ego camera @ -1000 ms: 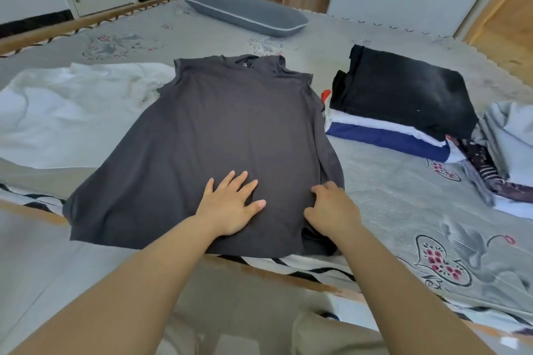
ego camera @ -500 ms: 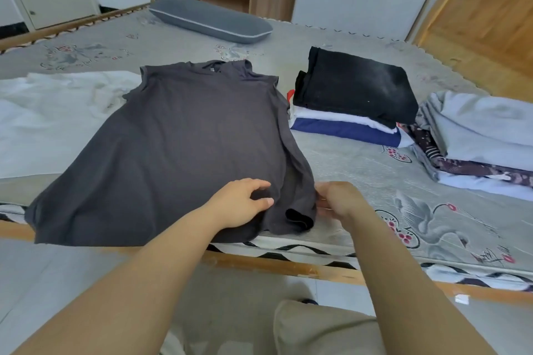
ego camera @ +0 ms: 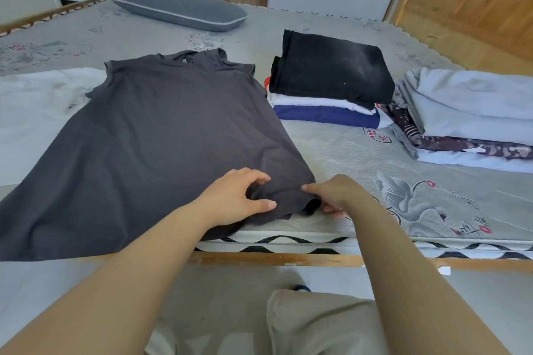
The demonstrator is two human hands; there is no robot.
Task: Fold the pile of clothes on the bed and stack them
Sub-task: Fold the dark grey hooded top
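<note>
On a bed [ego camera: 360, 158], a white cloth [ego camera: 34, 112] lies at far left, a dark grey shirt [ego camera: 161, 138] spread flat at centre-left, its lower right corner pinched by the left hand [ego camera: 236, 200] and right hand [ego camera: 334, 193], fingers curled on fabric, with a folded stack [ego camera: 328, 81] upper right of centre.

Right of shirt: bare bedspread [ego camera: 360, 158] is lying open.
Far right: folded stack [ego camera: 328, 81] and grey pile [ego camera: 467, 106] are blocking.
Left: white sheet [ego camera: 31, 112] is crowding the dark shirt [ego camera: 161, 135].
</note>
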